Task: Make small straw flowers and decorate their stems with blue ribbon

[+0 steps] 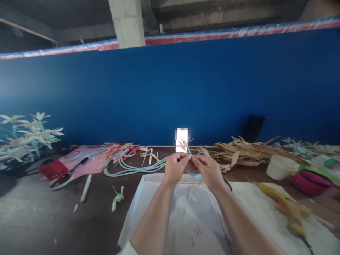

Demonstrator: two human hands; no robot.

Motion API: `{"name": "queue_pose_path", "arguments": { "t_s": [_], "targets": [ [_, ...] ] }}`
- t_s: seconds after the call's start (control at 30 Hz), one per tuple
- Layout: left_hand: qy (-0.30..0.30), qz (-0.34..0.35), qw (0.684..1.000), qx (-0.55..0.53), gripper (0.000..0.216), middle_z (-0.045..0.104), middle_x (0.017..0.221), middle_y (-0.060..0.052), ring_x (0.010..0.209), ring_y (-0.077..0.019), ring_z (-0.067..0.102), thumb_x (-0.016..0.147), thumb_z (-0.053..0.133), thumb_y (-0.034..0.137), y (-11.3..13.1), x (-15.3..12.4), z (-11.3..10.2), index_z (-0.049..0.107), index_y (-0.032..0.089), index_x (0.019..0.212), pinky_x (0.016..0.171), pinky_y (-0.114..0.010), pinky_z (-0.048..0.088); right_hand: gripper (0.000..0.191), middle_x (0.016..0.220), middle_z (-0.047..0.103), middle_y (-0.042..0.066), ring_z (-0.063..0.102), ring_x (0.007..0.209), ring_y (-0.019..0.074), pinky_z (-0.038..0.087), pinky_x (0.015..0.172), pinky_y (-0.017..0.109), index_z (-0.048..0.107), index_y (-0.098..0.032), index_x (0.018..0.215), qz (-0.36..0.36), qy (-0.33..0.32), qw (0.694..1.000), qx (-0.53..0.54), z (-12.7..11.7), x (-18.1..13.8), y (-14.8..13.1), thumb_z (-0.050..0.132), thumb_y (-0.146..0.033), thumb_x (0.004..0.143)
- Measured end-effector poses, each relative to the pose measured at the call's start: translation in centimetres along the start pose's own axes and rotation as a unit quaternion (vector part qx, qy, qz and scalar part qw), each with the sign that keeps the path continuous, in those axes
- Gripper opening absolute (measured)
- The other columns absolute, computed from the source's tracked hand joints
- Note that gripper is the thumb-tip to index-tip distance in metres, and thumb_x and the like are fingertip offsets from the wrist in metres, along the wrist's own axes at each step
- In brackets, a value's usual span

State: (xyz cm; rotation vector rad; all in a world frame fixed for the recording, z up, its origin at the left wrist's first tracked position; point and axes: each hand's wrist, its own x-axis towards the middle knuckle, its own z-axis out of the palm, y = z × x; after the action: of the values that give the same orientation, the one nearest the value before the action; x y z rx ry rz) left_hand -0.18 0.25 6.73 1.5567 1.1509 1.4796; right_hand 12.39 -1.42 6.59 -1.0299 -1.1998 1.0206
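Note:
Held up over the white box lid is a small handmade flower (183, 143) with pale, husk-like pointed petals and a light blue stem. My left hand (174, 169) pinches the stem just under the petals, thumb against forefinger. Right beside it, my right hand (208, 171) is closed on the same stem, its fingertips almost touching the left ones. A loose light blue strip (197, 175) hangs below the fingers. Beneath both forearms lies the white box lid (145, 191), with red writing on its bottom. Behind the flower stands a bright phone screen (182, 136).
Coiled pale blue cords (132, 173) lie left of the lid, near a red tape roll (53, 169). Finished flowers (34, 132) stand far left. Dried husks (247, 152), a white cup (281, 167) and a yellow glue gun (285, 203) are right. A blue partition (159, 88) rises behind.

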Motion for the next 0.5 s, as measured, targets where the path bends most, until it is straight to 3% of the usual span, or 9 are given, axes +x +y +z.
{"name": "queue_pose_path", "arguments": {
  "t_s": [0.23,0.5],
  "targets": [
    [-0.008,0.009,1.0,0.005,0.023,0.069,0.08,-0.005,0.077,-0.0168,0.06,0.072,0.06,0.034,0.7,-0.2,-0.2,0.069,0.014,0.079,0.074,-0.027,0.044,0.025,0.057,0.061,0.001,0.053,0.051,0.0134,0.045,0.048,0.025,0.066,-0.016,0.071,-0.021,0.033,0.999,-0.023,0.2,-0.2,0.1,0.066,-0.041,0.067],
    [-0.016,0.019,1.0,0.006,0.022,0.069,0.082,-0.005,0.076,-0.0161,0.059,0.071,0.061,0.033,1.2,-0.5,-0.4,0.07,0.015,0.079,0.072,-0.026,0.044,0.027,0.059,0.062,0.002,0.055,0.052,0.0139,0.05,0.051,0.028,0.066,-0.016,0.07,-0.026,0.053,0.998,-0.036,0.3,-0.3,-0.1,0.068,-0.043,0.065]
  ]
}}
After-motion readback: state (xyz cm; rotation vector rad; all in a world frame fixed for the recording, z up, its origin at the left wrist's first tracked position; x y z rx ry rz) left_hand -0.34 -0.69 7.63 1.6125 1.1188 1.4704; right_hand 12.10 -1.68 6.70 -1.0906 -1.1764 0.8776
